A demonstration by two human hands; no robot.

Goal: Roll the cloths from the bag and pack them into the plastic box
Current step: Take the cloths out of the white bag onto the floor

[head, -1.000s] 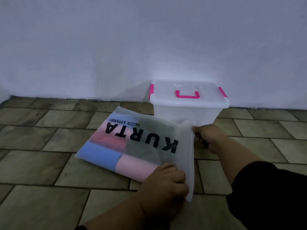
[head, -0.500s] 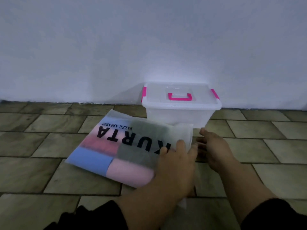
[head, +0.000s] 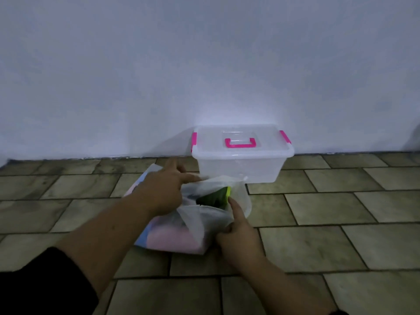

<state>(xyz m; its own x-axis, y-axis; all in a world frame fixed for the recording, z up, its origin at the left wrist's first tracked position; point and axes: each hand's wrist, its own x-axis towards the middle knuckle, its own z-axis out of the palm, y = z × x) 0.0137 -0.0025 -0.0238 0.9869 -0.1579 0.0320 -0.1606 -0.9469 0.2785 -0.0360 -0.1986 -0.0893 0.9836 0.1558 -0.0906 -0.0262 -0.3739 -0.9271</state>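
Note:
A translucent white bag lies on the tiled floor with its mouth pulled open toward the box. Inside the mouth a green cloth shows, and pink and blue cloths show through the bag's near side. My left hand lifts the upper flap of the mouth. My right hand pinches the lower flap at the near right. The clear plastic box, with a pink handle and pink clips, stands shut behind the bag against the wall.
A white wall rises directly behind the box. Brown tiled floor stretches left and right of the bag.
Both hands moved onto the bag's open end and pulled its mouth apart, and the green cloth inside came into sight. The bag's printed face is now bunched up and hidden.

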